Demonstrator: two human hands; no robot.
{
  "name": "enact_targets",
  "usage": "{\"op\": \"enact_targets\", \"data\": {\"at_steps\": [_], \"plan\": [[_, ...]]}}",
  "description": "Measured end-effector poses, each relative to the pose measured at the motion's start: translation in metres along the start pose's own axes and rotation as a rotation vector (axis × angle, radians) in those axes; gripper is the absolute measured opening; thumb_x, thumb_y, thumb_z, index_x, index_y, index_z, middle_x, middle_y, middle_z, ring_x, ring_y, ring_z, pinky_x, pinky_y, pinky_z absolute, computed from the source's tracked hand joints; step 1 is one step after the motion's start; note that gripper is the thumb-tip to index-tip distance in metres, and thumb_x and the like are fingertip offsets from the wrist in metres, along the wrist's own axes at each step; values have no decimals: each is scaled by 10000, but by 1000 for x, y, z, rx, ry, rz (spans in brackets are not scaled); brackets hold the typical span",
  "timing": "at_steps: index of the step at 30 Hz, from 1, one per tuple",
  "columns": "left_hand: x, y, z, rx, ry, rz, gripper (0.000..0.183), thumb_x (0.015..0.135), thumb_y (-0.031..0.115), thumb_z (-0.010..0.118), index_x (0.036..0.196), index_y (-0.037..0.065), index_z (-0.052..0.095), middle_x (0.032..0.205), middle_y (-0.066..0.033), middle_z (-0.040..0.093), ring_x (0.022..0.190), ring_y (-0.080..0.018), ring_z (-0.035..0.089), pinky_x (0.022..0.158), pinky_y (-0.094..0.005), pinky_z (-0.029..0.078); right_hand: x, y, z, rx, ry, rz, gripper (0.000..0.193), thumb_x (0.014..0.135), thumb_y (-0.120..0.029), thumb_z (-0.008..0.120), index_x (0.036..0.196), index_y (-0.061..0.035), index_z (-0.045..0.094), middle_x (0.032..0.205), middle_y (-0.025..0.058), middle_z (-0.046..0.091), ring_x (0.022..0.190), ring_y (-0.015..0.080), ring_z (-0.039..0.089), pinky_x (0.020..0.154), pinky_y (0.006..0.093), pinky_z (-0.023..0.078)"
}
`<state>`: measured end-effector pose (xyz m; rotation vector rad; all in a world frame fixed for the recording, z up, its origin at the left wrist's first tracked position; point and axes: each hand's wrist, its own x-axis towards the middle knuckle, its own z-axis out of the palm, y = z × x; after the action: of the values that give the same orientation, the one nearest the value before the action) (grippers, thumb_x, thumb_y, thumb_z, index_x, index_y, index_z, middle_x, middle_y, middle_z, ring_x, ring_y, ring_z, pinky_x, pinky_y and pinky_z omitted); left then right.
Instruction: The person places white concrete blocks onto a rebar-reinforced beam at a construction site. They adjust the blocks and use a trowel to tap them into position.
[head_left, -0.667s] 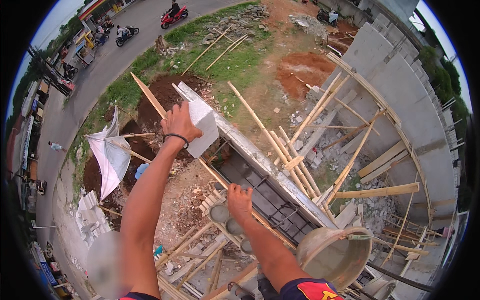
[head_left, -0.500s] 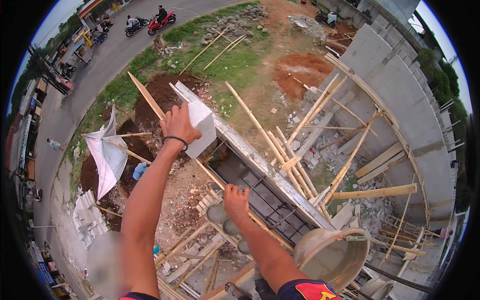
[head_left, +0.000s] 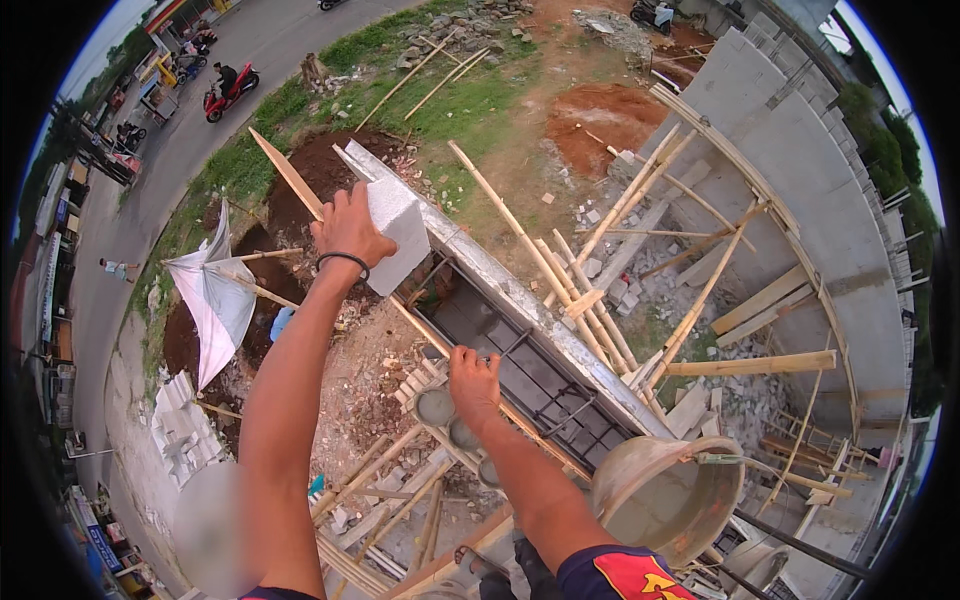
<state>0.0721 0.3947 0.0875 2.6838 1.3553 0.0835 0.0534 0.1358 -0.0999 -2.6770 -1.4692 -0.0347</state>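
My left hand (head_left: 350, 237) is closed on the near left side of a pale grey block (head_left: 402, 238), which lies across the top of a long, narrow trough. Its thumb presses against the block's face. The wooden form board (head_left: 520, 440) makes the trough's left side, and my right hand (head_left: 474, 380) is curled over its top edge. Wet grey concrete (head_left: 480, 325) fills the trough floor, with a dark steel rebar cage (head_left: 550, 415) above it. A rough concrete edge (head_left: 520, 305) runs along the right side.
A large tub of grey slurry (head_left: 665, 510) with a hose stands at lower right. Several small round buckets (head_left: 435, 407) sit left of the trough. Bamboo poles (head_left: 535, 255) lean on the right. Below left are a pale tarp (head_left: 215, 295) and a partly hidden person in blue (head_left: 283, 322).
The view has shifted slightly, while both hands keep their holds on the block and the board. On the road, the red motorbike has moved left and nearer.
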Motion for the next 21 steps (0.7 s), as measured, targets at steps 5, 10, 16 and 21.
{"op": "enact_targets", "data": {"at_steps": [5,10,16,21], "plan": [[-4,-9,1,-37,46,3,941,506,304,838,1339,138,432,1172,-121,515,1155,-370,506,909,-541,413,2,-1,5,9,-5,20,295,848,-103,607,1120,-23,527,863,62,612,726,209,661,972,465,368],[-3,-9,3,-56,49,-21,921,508,304,826,1332,151,445,1160,-116,516,1152,-364,504,913,-543,404,1,-1,9,12,17,6,424,813,-237,712,1124,-21,522,892,68,614,743,205,662,966,465,380],[-19,-19,5,-101,137,-17,921,513,327,834,1329,137,451,1164,-124,515,1148,-362,502,909,-529,410,-2,0,14,-104,39,1,655,706,-448,792,1126,-26,519,896,71,615,772,203,669,962,469,387],[-52,-58,-2,-196,142,-74,968,554,318,842,1384,106,391,1233,-149,493,1177,-372,482,957,-519,406,-3,-7,6,-26,-59,-18,495,804,-320,724,1139,-24,512,899,75,619,777,213,678,977,486,372]]}}
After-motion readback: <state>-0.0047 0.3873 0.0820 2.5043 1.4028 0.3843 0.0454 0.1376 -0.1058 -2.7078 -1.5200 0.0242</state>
